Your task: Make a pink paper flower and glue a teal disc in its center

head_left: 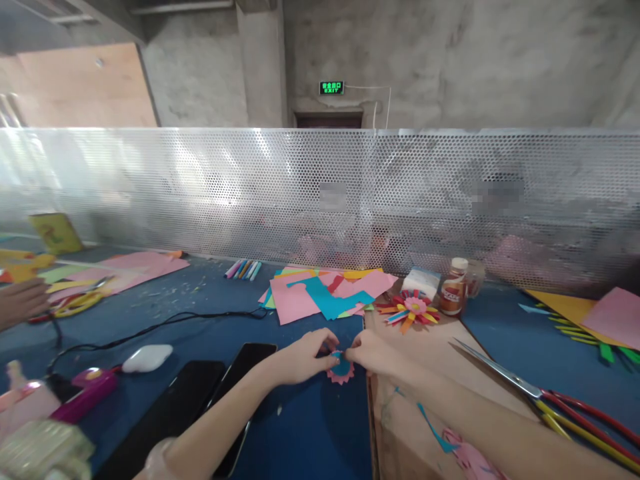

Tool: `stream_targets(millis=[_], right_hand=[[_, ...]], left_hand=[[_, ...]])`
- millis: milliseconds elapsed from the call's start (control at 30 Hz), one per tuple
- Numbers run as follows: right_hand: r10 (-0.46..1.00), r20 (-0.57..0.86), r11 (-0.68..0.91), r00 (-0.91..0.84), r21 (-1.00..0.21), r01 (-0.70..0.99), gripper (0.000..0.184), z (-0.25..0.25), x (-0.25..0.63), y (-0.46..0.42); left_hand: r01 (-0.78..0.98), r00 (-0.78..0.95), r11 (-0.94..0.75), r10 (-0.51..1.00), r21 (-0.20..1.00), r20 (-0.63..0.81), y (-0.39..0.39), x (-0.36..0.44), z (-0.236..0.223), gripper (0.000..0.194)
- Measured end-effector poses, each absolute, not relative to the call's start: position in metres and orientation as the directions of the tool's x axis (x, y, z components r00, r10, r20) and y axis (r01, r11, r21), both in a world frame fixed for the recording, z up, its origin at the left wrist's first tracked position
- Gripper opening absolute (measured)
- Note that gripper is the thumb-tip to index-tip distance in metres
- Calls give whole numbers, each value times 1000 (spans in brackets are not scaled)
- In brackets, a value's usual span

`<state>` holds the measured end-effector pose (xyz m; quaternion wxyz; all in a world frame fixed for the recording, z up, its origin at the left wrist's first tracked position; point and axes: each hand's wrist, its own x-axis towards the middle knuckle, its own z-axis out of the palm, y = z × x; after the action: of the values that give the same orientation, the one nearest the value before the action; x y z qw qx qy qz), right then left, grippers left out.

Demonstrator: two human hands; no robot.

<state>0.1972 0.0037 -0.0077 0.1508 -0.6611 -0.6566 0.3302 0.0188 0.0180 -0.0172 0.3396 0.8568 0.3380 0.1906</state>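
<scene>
My left hand [305,355] and my right hand [374,353] meet over the blue table top, fingers pinched on a small paper piece [341,370], teal in the middle with a pink scalloped rim. The piece lies just left of a brown cardboard sheet [425,360]. A finished paper flower [411,309] with coloured petals rests on that cardboard farther back. Long scissors [545,399] with red and yellow handles lie to the right of my right forearm.
A pile of pink, teal and yellow paper [325,292] lies behind my hands, markers [243,269] beyond it. Two dark phones [200,400] and a black cable [150,330] are on the left. A glue bottle [454,288] stands at the back right. Another person's hand [20,301] is at the far left.
</scene>
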Motion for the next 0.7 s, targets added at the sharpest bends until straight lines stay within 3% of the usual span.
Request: stream_targets(millis=[167, 367, 567, 700], right_hand=[[968, -236, -82, -83, -615, 784, 17, -7, 196, 3], [968, -239, -98, -72, -631, 769, 10, -1, 195, 0], [980, -199, -145, 5, -695, 704, 13, 13, 206, -11], [979, -204, -171, 12, -782, 599, 11, 20, 217, -23]], left_hand=[[456, 697, -540, 711, 707, 94, 18, 19, -18, 32], [447, 726, -558, 683, 699, 82, 19, 17, -18, 61], [421, 743, -623, 654, 660, 143, 16, 19, -14, 49], [412, 748, -636, 645, 653, 156, 14, 22, -14, 60]])
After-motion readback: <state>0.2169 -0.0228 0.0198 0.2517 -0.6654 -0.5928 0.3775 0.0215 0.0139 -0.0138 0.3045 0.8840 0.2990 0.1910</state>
